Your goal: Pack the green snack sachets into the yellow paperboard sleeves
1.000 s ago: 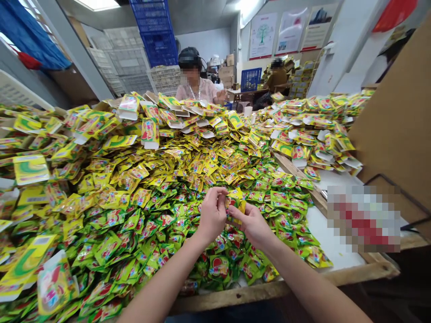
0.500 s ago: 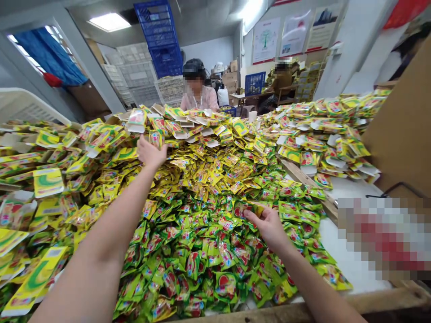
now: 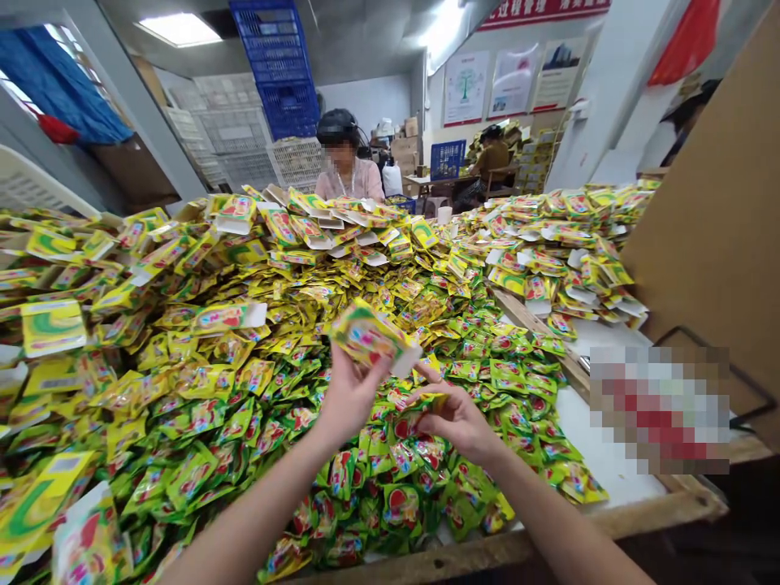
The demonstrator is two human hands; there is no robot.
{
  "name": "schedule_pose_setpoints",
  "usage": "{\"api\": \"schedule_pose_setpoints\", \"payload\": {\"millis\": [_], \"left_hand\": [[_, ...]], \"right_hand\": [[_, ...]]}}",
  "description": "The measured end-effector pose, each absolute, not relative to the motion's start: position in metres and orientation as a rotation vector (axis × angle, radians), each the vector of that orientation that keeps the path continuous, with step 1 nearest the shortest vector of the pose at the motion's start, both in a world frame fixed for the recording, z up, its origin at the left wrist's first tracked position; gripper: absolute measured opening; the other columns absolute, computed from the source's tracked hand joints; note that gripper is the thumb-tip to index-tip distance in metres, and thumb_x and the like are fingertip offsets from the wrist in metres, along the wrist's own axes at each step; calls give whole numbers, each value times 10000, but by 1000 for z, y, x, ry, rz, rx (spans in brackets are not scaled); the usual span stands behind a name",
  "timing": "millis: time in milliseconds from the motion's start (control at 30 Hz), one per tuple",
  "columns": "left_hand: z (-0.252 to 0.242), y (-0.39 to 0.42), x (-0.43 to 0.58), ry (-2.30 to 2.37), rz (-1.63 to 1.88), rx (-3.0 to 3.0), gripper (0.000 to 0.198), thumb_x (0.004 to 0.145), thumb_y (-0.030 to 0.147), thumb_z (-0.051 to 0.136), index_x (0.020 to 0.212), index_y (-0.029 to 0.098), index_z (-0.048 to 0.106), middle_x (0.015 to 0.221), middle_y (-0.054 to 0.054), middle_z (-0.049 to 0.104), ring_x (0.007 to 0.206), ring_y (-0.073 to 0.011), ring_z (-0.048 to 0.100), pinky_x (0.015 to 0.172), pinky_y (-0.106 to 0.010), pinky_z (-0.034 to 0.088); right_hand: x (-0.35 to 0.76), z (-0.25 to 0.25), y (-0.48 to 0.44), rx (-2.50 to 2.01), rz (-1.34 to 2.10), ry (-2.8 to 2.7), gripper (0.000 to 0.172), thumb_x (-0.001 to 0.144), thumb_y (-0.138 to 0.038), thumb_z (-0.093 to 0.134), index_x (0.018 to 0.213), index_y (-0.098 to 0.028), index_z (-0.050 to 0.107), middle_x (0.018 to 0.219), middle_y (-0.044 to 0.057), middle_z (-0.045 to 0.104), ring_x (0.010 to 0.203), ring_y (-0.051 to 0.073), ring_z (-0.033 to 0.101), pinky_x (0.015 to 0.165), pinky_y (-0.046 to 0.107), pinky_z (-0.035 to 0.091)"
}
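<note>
Worktop [image 3: 603,439], white-topped, with wooden front rail [image 3: 487,552]. Contents: green sachets [image 3: 402,508], heaped at 6 o'clock; yellow sachets [image 3: 359,284], heaped at 12 o'clock; card-backed packets [image 3: 561,244], spread in a band from 9 round to 2 o'clock; wooden lath [image 3: 536,333], at 3 o'clock, partly under sachets; blurred item [image 3: 658,410], at 4 o'clock, kind unreadable.
</note>
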State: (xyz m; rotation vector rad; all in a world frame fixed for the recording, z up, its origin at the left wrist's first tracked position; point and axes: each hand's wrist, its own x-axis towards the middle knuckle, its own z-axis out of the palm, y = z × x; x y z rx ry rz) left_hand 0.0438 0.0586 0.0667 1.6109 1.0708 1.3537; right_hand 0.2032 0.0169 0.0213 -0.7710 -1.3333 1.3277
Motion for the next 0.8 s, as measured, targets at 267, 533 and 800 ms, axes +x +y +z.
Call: {"api": "schedule_pose_setpoints", "payload": {"millis": [267, 533, 800], "left_hand": [[34, 36, 45, 1725, 1359, 2180, 797, 666, 162, 682, 1370, 240, 315, 1385, -152, 408, 1352, -367, 258, 1089, -585, 198], [29, 37, 42, 1735, 521, 2443, 455, 702, 297, 613, 1139, 202, 527, 1006, -96, 663, 910, -276, 627, 798, -371, 474], [29, 26, 29, 1716, 864, 2285, 407, 635, 385, 652, 991, 232, 526, 855, -45, 679, 776, -239, 654, 658, -297, 474]], "right_hand": [[227, 24, 33, -1108, 1321, -1258, 300, 582, -421, 776, 719, -165, 699, 611, -16, 638, 531, 102, 500, 533, 222, 405], [235, 33, 25, -1070, 1287, -1204, 333, 596, -450, 772, 769, -177, 692, 673, 10, 660, 595, 135, 561, 580, 250, 444], [203, 77, 7, -1172, 551, -1513, 149, 720, -302, 683, 830, -201, 689, 742, 31, 648, 589, 138, 553, 530, 260, 441]]}}
